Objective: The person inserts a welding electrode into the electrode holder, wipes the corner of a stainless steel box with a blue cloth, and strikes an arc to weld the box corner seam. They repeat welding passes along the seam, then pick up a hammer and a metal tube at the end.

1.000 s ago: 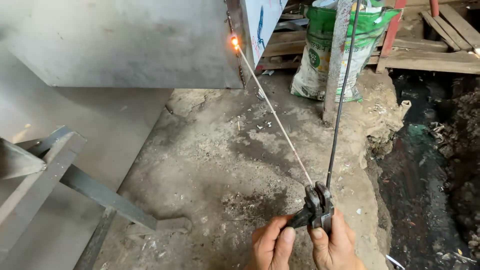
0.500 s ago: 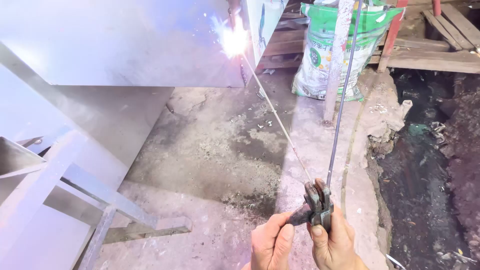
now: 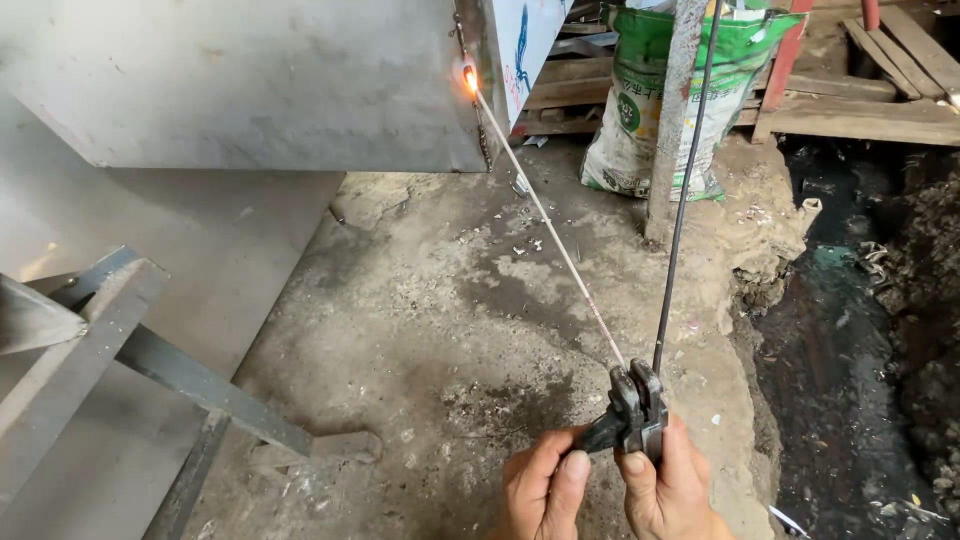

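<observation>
Far left: grey angle-iron frame [image 3: 120, 340] on concrete floor [image 3: 430, 330], big sheet-metal box [image 3: 250, 80] above w/ glowing orange weld spot [image 3: 470, 76] at its rt vertical edge. Bottom centre: left hand [image 3: 545, 495] closed round handle of dark electrode holder [image 3: 632, 412], right hand [image 3: 668, 490] wrapped on its body just beside; welding rod [image 3: 545, 215] clamped in holder, slanting up-left, tip touching weld spot. Further rt: black cable [image 3: 685, 180], grey post [image 3: 675, 120], green-white sack [image 3: 690, 100], dark muddy ditch [image 3: 860, 360].
</observation>
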